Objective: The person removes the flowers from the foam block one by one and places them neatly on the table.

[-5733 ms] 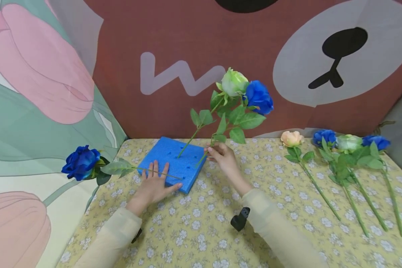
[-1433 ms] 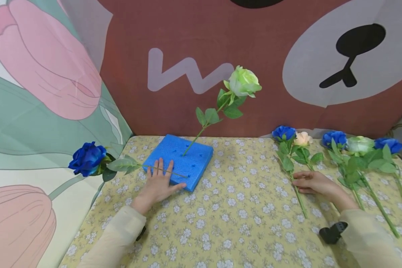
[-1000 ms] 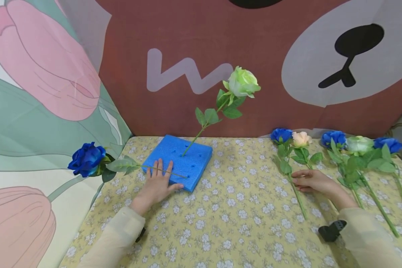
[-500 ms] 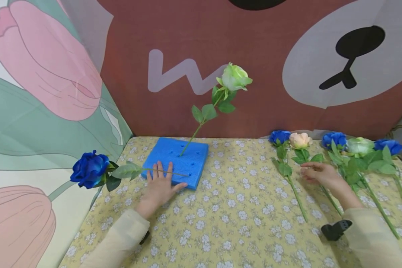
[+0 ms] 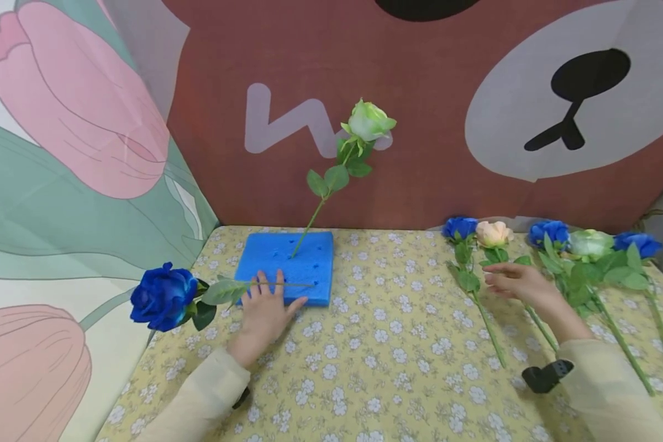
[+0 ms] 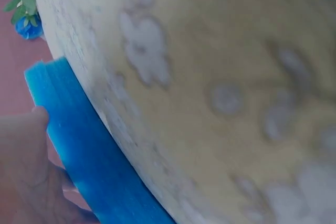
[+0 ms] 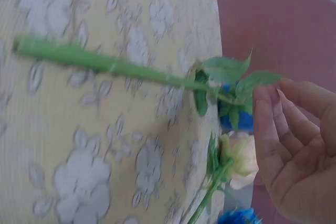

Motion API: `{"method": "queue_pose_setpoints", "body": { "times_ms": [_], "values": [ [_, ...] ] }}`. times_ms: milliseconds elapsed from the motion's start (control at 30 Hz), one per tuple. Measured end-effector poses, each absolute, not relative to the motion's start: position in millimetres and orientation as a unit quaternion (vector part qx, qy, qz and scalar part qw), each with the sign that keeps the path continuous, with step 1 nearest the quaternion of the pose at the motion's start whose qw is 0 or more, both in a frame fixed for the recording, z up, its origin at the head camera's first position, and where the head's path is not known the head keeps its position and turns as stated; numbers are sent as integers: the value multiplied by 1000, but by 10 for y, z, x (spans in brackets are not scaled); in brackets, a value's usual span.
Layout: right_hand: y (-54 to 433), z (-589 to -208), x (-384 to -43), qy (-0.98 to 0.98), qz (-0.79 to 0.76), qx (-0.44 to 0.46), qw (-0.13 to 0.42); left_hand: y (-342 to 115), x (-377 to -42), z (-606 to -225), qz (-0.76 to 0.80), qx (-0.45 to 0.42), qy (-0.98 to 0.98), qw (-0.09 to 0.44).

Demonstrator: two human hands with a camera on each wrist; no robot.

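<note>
My left hand (image 5: 265, 316) lies with spread, straight fingers on a blue foam block (image 5: 316, 248) dotted with small holes. A pale green rose (image 5: 369, 121) stands in the block, leaning right. Low over the left hand's fingers runs the stem of a blue rose (image 5: 164, 298), also stuck in the block, its bloom hanging out to the left. My right hand (image 5: 522, 288) hovers with loosely bent fingers, holding nothing, above the stem of a peach rose (image 5: 494, 234). Beside it, another blue rose (image 5: 460, 228) lies on the table; in the right wrist view my fingertips (image 7: 264, 94) overlap its leaves (image 7: 228, 69).
Farther right on the flowered tablecloth (image 5: 398, 368) lie a blue rose (image 5: 549, 233), a pale green rose (image 5: 591, 244) and another blue rose (image 5: 638, 244), stems toward me. A brown printed backdrop (image 5: 420, 73) rises behind the table.
My right hand took a blue rose out of the block, laid it left of the peach rose and let go. The block has turned counterclockwise under my left hand, swinging both standing roses.
</note>
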State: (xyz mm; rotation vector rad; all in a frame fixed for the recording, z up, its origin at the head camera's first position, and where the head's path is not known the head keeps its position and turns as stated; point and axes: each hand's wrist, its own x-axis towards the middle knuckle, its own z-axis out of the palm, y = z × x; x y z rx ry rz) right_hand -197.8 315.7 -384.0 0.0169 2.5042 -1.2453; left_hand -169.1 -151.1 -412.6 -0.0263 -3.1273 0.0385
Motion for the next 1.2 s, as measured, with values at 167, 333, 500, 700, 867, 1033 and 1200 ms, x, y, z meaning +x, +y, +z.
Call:
{"method": "queue_pose_setpoints", "body": {
  "times_ms": [167, 333, 500, 700, 867, 1033, 1200],
  "values": [
    [3029, -3791, -1989, 871, -458, -11, 175, -1646, -1694, -4108, -25, -34, -999, 21],
    [2838, -3742, -2032, 870, -460, -29, 173, -1859, -1713, -4074, -109, -76, -991, 19],
    [2597, -3699, -2088, 861, -476, -42, 173, -2079, -1752, -4082, -146, -94, -985, 15],
    [2286, -3670, -2147, 846, -499, -68, 172, -2269, -1775, -4107, -200, -96, -974, 40],
    [1991, -3671, -2212, 837, -513, -88, 168, -2347, -1791, -4115, -188, -98, -977, 12],
    [1653, -3671, -2243, 827, -528, -101, 164, -2379, -1827, -4147, -191, -104, -976, -17],
    [1309, -3685, -2233, 816, -546, -109, 154, -2364, -1839, -4156, -186, -128, -974, -13]
  ]
}}
